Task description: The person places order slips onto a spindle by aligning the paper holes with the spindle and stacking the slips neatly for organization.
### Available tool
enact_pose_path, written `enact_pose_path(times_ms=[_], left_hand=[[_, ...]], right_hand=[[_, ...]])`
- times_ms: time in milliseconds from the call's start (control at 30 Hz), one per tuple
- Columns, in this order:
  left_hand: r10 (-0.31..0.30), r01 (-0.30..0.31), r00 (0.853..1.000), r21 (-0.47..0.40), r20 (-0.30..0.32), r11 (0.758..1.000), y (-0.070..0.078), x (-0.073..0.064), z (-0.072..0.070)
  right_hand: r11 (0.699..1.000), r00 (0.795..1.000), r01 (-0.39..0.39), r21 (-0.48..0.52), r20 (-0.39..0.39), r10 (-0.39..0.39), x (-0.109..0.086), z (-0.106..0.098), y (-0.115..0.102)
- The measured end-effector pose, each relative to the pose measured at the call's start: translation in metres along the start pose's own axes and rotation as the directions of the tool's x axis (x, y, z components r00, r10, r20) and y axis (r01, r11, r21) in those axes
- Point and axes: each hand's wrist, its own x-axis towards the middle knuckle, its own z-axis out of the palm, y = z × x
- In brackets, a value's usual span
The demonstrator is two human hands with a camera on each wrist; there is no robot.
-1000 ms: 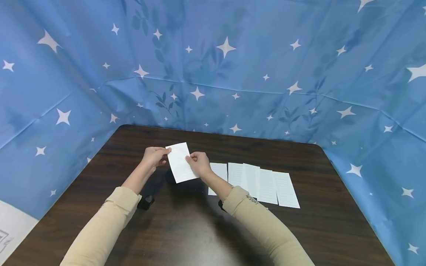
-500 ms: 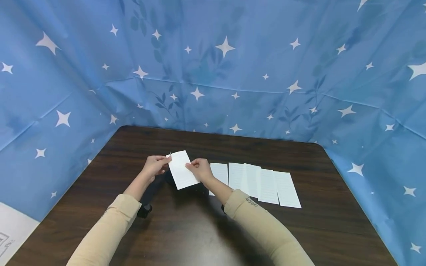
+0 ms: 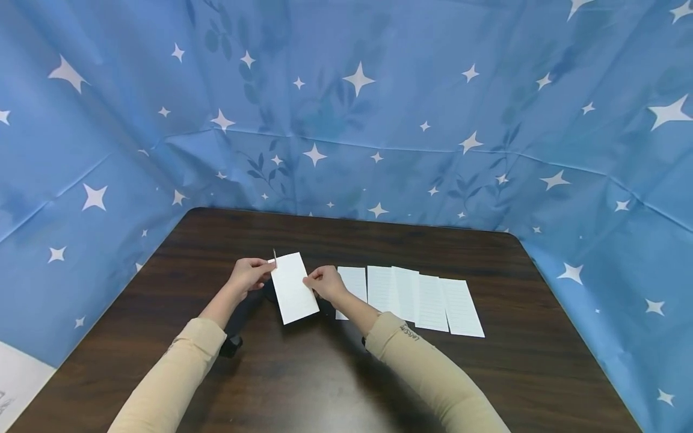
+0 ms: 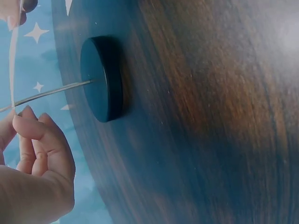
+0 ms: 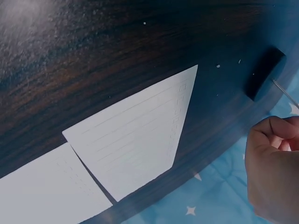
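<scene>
A white paper slip [image 3: 292,294] is stretched between both hands. My left hand [image 3: 249,275] pinches its upper left corner between thumb and fingers, and my right hand [image 3: 327,282] pinches the right edge. The thin metal rod [image 4: 56,90] of a bill spike rises from a round black base [image 4: 100,79] on the table. In the head view the spike's tip [image 3: 274,257] shows above the slip close to the left thumb, apparently through the paper. Seen from the left wrist, the slip is edge-on, well above the base.
Several lined paper slips [image 3: 462,308] lie in an overlapping row to the right, on the dark wooden table [image 3: 325,385]. The right forearm covers part of the leftmost slip [image 3: 352,282]. A blue star-patterned cloth [image 3: 346,180] hangs behind the table.
The slip and both hands have come down a little. The spike's tip, hidden a second ago, now shows above the paper. The row of slips has not moved.
</scene>
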Motion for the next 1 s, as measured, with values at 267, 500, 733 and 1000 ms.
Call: enact_pose_path(times_ms=[267, 500, 733, 1000], left_hand=[[0.062, -0.063, 0.998, 0.098, 0.017, 0.993, -0.005, 0.001, -0.008], [0.114, -0.116, 0.993, 0.159, 0.024, 0.980, -0.010, 0.006, -0.008], [0.153, -0.155, 0.988, 0.216, 0.025, 0.964, -0.015, 0.009, -0.004], [0.192, -0.182, 0.981, 0.325, 0.001, 0.928, -0.018, 0.010, 0.001]], right_hand=[[0.999, 1.000, -0.007, -0.039, 0.004, 0.007, 0.004, 0.007, 0.006], [0.997, 1.000, 0.006, -0.080, 0.011, -0.005, 0.003, 0.007, 0.011], [0.990, 0.999, 0.039, -0.138, 0.023, -0.037, 0.005, 0.007, 0.018], [0.967, 0.997, 0.081, -0.241, 0.039, -0.074, 0.009, 0.010, 0.025]])
